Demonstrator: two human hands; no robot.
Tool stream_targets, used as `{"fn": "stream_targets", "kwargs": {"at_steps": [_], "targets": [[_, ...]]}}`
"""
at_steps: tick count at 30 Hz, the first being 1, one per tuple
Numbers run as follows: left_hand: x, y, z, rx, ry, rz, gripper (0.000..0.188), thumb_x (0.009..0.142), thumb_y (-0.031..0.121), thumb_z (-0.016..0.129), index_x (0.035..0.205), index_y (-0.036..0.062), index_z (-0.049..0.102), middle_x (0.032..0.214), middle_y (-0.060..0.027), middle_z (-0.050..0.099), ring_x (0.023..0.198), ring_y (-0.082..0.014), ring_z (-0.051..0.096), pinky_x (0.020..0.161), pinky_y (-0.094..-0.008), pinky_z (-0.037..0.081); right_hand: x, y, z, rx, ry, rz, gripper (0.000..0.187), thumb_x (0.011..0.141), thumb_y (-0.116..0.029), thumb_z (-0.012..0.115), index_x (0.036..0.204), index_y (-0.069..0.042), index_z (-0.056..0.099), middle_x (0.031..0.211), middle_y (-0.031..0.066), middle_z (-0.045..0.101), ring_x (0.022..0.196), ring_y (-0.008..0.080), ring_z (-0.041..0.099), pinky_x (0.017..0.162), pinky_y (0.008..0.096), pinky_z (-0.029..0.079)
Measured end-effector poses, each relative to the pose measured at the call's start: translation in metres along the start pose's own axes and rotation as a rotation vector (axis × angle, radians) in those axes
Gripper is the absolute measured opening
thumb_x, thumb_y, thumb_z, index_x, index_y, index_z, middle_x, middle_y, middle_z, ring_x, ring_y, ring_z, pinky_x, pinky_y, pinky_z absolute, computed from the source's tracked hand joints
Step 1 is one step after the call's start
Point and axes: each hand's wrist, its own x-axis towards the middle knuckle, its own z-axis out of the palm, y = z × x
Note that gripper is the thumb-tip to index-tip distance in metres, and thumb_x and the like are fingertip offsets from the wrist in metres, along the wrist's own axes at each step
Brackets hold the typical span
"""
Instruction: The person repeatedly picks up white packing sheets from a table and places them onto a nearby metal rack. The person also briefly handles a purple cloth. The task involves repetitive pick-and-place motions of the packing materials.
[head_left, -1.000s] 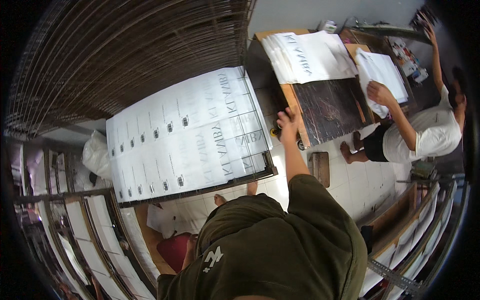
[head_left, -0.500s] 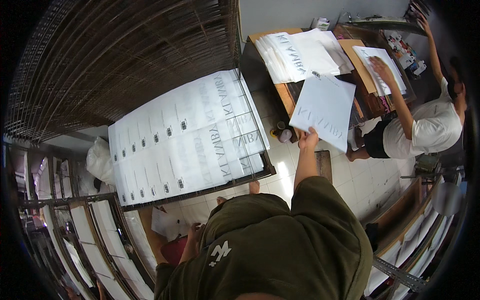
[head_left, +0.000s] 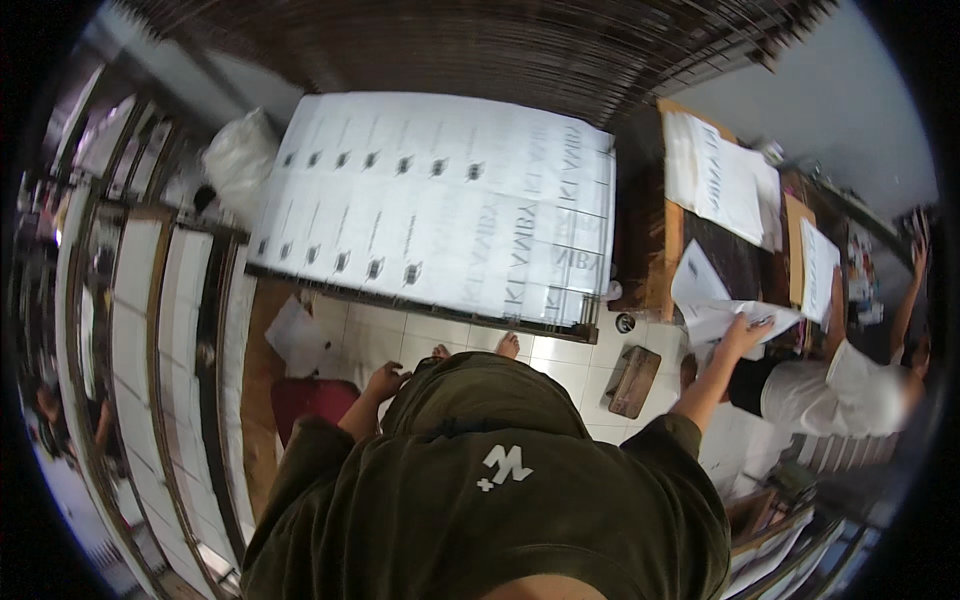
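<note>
My right hand [head_left: 742, 334], reaching out to the right, is closed on a white printed plastic bag [head_left: 712, 318]. The bag is bent and blurred, and its far part stands up toward the wooden table. At my left side, by my belly, my left hand [head_left: 385, 380] hangs with loosely curled fingers, and I see nothing in it. In front of me a wire rack [head_left: 455, 318] carries rows of flat white printed bags [head_left: 440, 215] with grey lettering and small dark marks.
A pile of similar bags [head_left: 715, 180] lies on a wooden table [head_left: 674, 250] at the right. Beside it a co-worker in a white shirt [head_left: 835, 390] has a hand by a white stack [head_left: 818, 265]. A wooden stool [head_left: 634, 382] and a red seat [head_left: 315, 400] stand on the floor. Loaded racks [head_left: 135, 330] line the left.
My view has turned to the right, so the rack sits more centrally. My right hand has swung the bag farther out to the right, and the bag, flat before, is now bent.
</note>
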Motion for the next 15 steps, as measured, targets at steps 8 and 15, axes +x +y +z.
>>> {"fn": "stream_targets", "kwargs": {"at_steps": [8,15], "targets": [[-0.012,-0.064,-0.016,-0.095,0.022,-0.166,0.060,0.074,0.049,0.059,0.113,0.0036,0.052,0.105,-0.0182,0.060,0.099,-0.0320,0.056,0.085,-0.0394,0.044,-0.034,-0.220,0.087,-0.123,-0.913,-0.252,0.058,0.069,0.016,0.040,0.123,-0.001,0.048,0.125,0.0141,0.048,0.108,0.0147,0.048,0.084,0.0232,0.040],[-0.037,-0.127,-0.015,-0.037,-0.008,-0.299,0.062,0.072,0.053,0.060,0.112,0.0051,0.054,0.106,-0.0194,0.059,0.100,-0.0329,0.056,0.085,-0.0400,0.044,-0.182,-0.348,0.120,-0.142,-1.582,-0.266,0.063,0.068,0.007,0.045,0.129,-0.007,0.042,0.127,0.0130,0.047,0.116,0.0204,0.044,0.089,0.0258,0.039]]}}
